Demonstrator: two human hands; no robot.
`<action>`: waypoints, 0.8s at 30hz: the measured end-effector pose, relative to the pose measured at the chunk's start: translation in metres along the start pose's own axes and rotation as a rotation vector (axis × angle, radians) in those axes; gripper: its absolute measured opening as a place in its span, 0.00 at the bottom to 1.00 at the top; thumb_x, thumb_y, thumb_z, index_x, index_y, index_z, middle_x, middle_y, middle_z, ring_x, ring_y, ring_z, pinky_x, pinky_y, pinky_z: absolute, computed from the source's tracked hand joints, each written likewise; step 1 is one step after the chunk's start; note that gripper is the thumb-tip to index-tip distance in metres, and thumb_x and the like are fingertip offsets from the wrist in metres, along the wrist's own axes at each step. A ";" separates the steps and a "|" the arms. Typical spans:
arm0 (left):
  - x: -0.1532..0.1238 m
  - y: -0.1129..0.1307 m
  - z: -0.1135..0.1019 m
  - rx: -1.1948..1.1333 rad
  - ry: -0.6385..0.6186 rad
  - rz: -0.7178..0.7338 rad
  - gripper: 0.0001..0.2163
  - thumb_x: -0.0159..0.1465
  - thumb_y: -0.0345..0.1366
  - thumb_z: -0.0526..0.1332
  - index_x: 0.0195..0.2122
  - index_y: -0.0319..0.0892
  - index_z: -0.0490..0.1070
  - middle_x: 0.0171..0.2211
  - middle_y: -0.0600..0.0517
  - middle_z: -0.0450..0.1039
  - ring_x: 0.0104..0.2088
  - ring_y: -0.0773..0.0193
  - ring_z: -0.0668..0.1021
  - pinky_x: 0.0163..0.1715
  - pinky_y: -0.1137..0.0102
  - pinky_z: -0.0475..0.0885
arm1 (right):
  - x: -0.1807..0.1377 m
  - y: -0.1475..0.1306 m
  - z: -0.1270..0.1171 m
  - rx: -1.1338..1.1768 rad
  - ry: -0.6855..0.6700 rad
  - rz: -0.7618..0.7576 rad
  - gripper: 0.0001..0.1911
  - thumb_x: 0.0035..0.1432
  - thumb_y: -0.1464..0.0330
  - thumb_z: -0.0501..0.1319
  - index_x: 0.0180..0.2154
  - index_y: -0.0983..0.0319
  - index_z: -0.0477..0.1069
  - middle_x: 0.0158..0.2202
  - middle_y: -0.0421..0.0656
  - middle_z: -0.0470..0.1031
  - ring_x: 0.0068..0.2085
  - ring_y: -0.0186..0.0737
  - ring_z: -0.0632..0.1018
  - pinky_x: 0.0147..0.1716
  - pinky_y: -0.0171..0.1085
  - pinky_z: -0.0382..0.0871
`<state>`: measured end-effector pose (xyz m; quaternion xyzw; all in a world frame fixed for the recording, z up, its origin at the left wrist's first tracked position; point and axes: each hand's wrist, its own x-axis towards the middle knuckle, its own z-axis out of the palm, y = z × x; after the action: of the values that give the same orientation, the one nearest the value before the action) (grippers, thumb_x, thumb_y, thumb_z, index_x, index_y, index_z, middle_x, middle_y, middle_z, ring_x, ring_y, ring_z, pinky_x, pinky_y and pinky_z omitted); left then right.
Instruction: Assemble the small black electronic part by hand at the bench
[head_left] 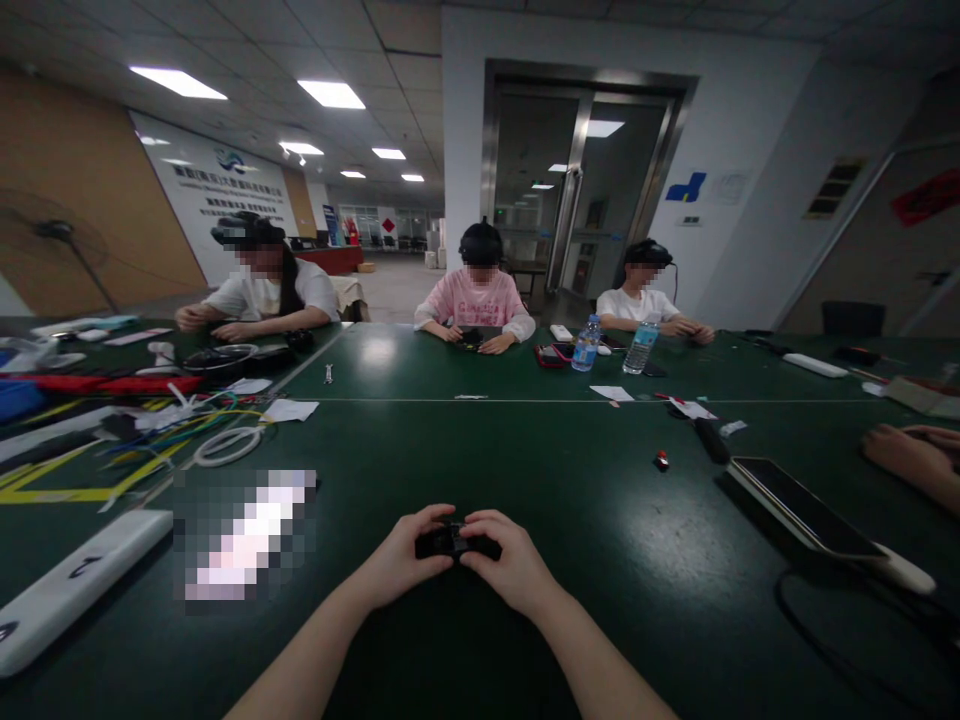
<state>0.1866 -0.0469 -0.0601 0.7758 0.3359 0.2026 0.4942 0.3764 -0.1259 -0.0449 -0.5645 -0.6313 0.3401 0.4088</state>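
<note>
Both of my hands meet low in the middle of the head view, over the dark green table. My left hand and my right hand are closed around a small black device held between them. Fingers of both hands curl over its top and thumbs press near its middle. The device rests at or just above the tabletop; I cannot tell which.
Three people with head-worn cameras sit across the table, working with their hands. Another person's hand lies at the right edge. A phone and cable are to my right, a small red part ahead, water bottles further off, wires and white bars on the left.
</note>
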 end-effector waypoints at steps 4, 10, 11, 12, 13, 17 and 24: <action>0.000 -0.002 0.001 0.046 0.030 -0.013 0.23 0.52 0.36 0.65 0.50 0.46 0.65 0.49 0.49 0.69 0.52 0.54 0.70 0.54 0.60 0.62 | 0.000 0.001 0.000 -0.009 -0.018 -0.017 0.15 0.48 0.70 0.64 0.41 0.54 0.72 0.48 0.40 0.69 0.50 0.41 0.71 0.50 0.44 0.65; -0.001 -0.001 0.000 0.062 0.016 0.003 0.21 0.52 0.38 0.64 0.49 0.47 0.66 0.48 0.49 0.69 0.52 0.53 0.69 0.54 0.58 0.62 | -0.002 -0.003 0.000 -0.004 -0.032 0.005 0.12 0.50 0.69 0.62 0.39 0.53 0.73 0.48 0.40 0.68 0.50 0.42 0.70 0.50 0.45 0.64; -0.001 -0.001 0.000 0.059 0.015 -0.002 0.22 0.52 0.38 0.64 0.49 0.47 0.66 0.48 0.50 0.69 0.52 0.53 0.69 0.54 0.58 0.62 | -0.002 -0.003 0.000 -0.004 -0.031 0.006 0.12 0.50 0.69 0.62 0.39 0.53 0.73 0.48 0.40 0.67 0.51 0.42 0.70 0.50 0.45 0.64; -0.001 -0.001 0.000 0.054 0.013 -0.010 0.22 0.52 0.38 0.64 0.49 0.47 0.66 0.49 0.50 0.69 0.52 0.53 0.69 0.54 0.59 0.62 | -0.002 -0.003 0.000 -0.005 -0.029 0.006 0.13 0.50 0.69 0.62 0.40 0.53 0.73 0.48 0.40 0.67 0.51 0.42 0.70 0.51 0.45 0.64; -0.001 -0.002 0.000 0.048 0.012 -0.019 0.22 0.52 0.38 0.64 0.50 0.47 0.65 0.49 0.50 0.69 0.51 0.54 0.70 0.54 0.59 0.62 | -0.002 -0.003 0.000 -0.005 -0.024 0.006 0.13 0.49 0.69 0.62 0.40 0.53 0.73 0.49 0.40 0.67 0.51 0.42 0.70 0.51 0.45 0.64; 0.000 -0.004 0.001 0.036 0.013 -0.027 0.23 0.53 0.38 0.64 0.51 0.48 0.64 0.50 0.50 0.67 0.50 0.55 0.71 0.54 0.60 0.62 | -0.002 -0.002 0.000 -0.006 -0.014 0.014 0.15 0.49 0.69 0.63 0.42 0.53 0.71 0.50 0.40 0.67 0.52 0.43 0.69 0.51 0.46 0.63; -0.001 -0.007 0.000 0.028 0.007 -0.024 0.24 0.53 0.38 0.64 0.52 0.47 0.63 0.50 0.49 0.67 0.51 0.54 0.70 0.54 0.59 0.62 | -0.002 -0.003 -0.001 -0.020 -0.017 0.014 0.14 0.50 0.69 0.62 0.41 0.53 0.71 0.48 0.40 0.68 0.51 0.42 0.70 0.50 0.45 0.64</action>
<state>0.1833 -0.0454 -0.0661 0.7779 0.3498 0.1944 0.4845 0.3760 -0.1284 -0.0423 -0.5700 -0.6343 0.3414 0.3953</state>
